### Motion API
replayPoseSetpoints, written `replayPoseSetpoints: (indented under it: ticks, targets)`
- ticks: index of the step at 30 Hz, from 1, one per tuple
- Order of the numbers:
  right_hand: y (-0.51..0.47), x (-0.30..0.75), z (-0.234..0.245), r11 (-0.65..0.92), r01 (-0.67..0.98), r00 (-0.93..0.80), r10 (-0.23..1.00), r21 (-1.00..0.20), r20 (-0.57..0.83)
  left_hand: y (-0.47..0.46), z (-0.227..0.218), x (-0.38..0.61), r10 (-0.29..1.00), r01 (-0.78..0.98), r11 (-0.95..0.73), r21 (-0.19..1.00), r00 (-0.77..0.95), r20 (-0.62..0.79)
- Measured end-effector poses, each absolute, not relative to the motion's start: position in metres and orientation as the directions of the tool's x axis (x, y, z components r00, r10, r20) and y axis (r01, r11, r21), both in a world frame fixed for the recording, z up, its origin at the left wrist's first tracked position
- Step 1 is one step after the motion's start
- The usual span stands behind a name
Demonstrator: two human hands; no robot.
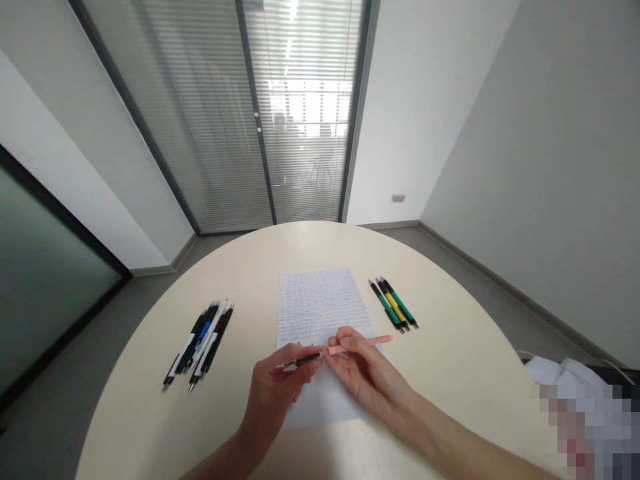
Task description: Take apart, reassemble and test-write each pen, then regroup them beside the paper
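Both hands meet over the lower half of a handwritten sheet of paper. My right hand is closed on a pink pen, whose one end sticks out to the right past the fingers. The fingers of my left hand pinch a slim dark pen piece with a pale, pointed end toward the left. The fingertips of the two hands nearly touch. They hide where the pink and dark parts come together, so I cannot tell whether these are joined.
Several black, white and blue pens lie side by side at the left of the round table. Green and yellow pens with black ends lie right of the paper. Behind stands a glass partition with blinds. White cloth shows at lower right.
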State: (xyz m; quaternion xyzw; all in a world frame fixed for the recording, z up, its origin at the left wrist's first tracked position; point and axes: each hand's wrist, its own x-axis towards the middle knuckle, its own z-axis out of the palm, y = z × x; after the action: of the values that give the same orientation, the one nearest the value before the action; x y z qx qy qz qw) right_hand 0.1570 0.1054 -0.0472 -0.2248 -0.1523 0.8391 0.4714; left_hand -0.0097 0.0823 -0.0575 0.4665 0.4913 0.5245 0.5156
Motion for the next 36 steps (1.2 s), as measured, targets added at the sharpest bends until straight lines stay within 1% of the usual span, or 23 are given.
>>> replayPoseSetpoints:
  ticks: [2,5,6,7,8,10,12,13,15,17,20,24,26,27,28,29,30,31,32,33,34,35,36]
  targets:
    - [0.106,0.156,-0.047,-0.508,-0.719,-0.448,0.861,-0.474,-0.241,0.082,-0.057,-0.011,0.993,-0.090,-0.001,0.996,-0.116,-0.009]
    - [0.112,0.163,-0.045,-0.463,-0.750,-0.376,0.886,-0.472,-0.272,0.082,-0.054,-0.014,0.944,-0.111,-0.052,0.992,-0.330,0.012]
    - [0.116,0.167,-0.043,-0.437,-0.762,-0.333,0.897,-0.477,-0.289,0.082,-0.054,-0.015,0.929,-0.098,-0.058,0.994,-0.371,0.017]
    - [0.119,0.172,-0.041,-0.407,-0.772,-0.284,0.908,-0.488,-0.308,0.082,-0.053,-0.014,0.930,-0.058,-0.053,0.997,-0.367,0.028]
    - [0.122,0.176,-0.039,-0.377,-0.776,-0.236,0.917,-0.506,-0.321,0.081,-0.053,-0.014,0.947,0.014,-0.045,0.999,-0.318,0.047]
    - [0.127,0.183,-0.036,-0.323,-0.775,-0.165,0.933,-0.543,-0.319,0.080,-0.053,-0.010,0.987,0.248,-0.068,0.966,-0.122,0.101]
    - [0.129,0.188,-0.033,-0.300,-0.769,-0.141,0.941,-0.565,-0.307,0.079,-0.053,-0.007,0.988,0.505,-0.153,0.850,0.082,0.129]
    - [0.130,0.189,-0.032,-0.302,-0.767,-0.147,0.942,-0.567,-0.302,0.078,-0.053,-0.006,0.981,0.607,-0.189,0.772,0.141,0.130]
    - [0.129,0.190,-0.030,-0.313,-0.766,-0.173,0.942,-0.561,-0.289,0.079,-0.054,-0.004,0.973,0.746,-0.227,0.626,0.192,0.124]
    - [0.129,0.190,-0.030,-0.318,-0.770,-0.196,0.943,-0.553,-0.269,0.081,-0.056,-0.004,0.969,0.816,-0.249,0.522,0.216,0.124]
    - [0.129,0.189,-0.030,-0.305,-0.786,-0.197,0.948,-0.538,-0.249,0.082,-0.062,-0.005,0.957,0.858,-0.289,0.424,0.251,0.145]
    - [0.130,0.186,-0.029,-0.272,-0.814,-0.168,0.956,-0.513,-0.240,0.080,-0.070,-0.005,0.940,0.873,-0.336,0.353,0.285,0.189]
    - [0.130,0.186,-0.028,-0.238,-0.787,-0.134,0.966,-0.569,-0.219,0.079,-0.073,-0.005,0.930,0.870,-0.359,0.338,0.302,0.209]
    - [0.129,0.187,-0.028,-0.211,-0.745,-0.112,0.975,-0.633,-0.193,0.079,-0.074,-0.005,0.926,0.869,-0.367,0.332,0.307,0.219]
    - [0.128,0.188,-0.028,-0.155,-0.659,-0.082,0.987,-0.736,-0.135,0.079,-0.074,-0.004,0.923,0.869,-0.372,0.326,0.309,0.230]
    - [0.126,0.189,-0.029,-0.074,-0.535,-0.058,0.997,-0.842,-0.051,0.079,-0.074,-0.004,0.920,0.868,-0.377,0.323,0.310,0.240]
    - [0.125,0.191,-0.031,0.014,-0.398,-0.051,0.998,-0.917,0.038,0.080,-0.074,-0.004,0.917,0.867,-0.381,0.320,0.311,0.248]
    - [0.124,0.193,-0.033,0.114,-0.253,-0.067,0.989,-0.961,0.135,0.080,-0.074,-0.004,0.915,0.866,-0.385,0.320,0.312,0.257]
    - [0.122,0.195,-0.036,0.229,-0.105,-0.108,0.965,-0.968,0.240,0.080,-0.073,-0.003,0.912,0.864,-0.388,0.322,0.311,0.267]
    - [0.121,0.196,-0.039,0.353,0.042,-0.181,0.923,-0.935,0.340,0.080,-0.073,-0.003,0.910,0.861,-0.391,0.325,0.310,0.276]
    - [0.120,0.196,-0.043,0.479,0.181,-0.281,0.862,-0.859,0.421,0.080,-0.073,-0.003,0.908,0.859,-0.394,0.327,0.309,0.283]
    - [0.119,0.195,-0.046,0.600,0.309,-0.400,0.786,-0.738,0.472,0.080,-0.072,-0.003,0.907,0.857,-0.396,0.330,0.308,0.289]
    - [0.118,0.193,-0.049,0.711,0.422,-0.523,0.697,-0.562,0.490,0.080,-0.072,-0.003,0.906,0.855,-0.396,0.333,0.304,0.295]
